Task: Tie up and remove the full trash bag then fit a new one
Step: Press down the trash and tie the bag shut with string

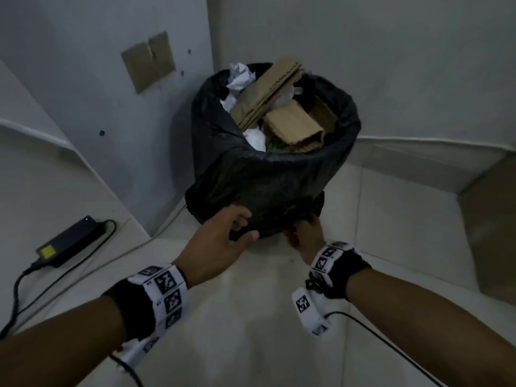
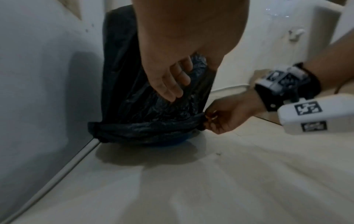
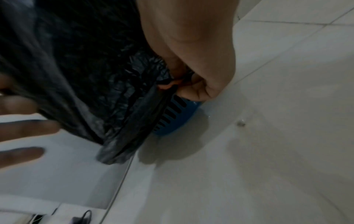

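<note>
My left hand (image 1: pixel 223 236) hangs with fingers loosely spread against the black trash bag (image 1: pixel 268 177), holding nothing. My right hand (image 1: pixel 303 233) pinches the bag's rolled hem (image 2: pixel 145 125) low on the bin, just above the blue slotted base (image 3: pixel 172 115). The bin stands on the floor tiles in the wall corner, the bag turned down over its outside. Cardboard (image 1: pixel 279 88) and crumpled paper (image 1: pixel 240 76) heap above the rim. If I yank the hem up one-sided, I think the thin plastic could tear, or the bin tip and spill.
</note>
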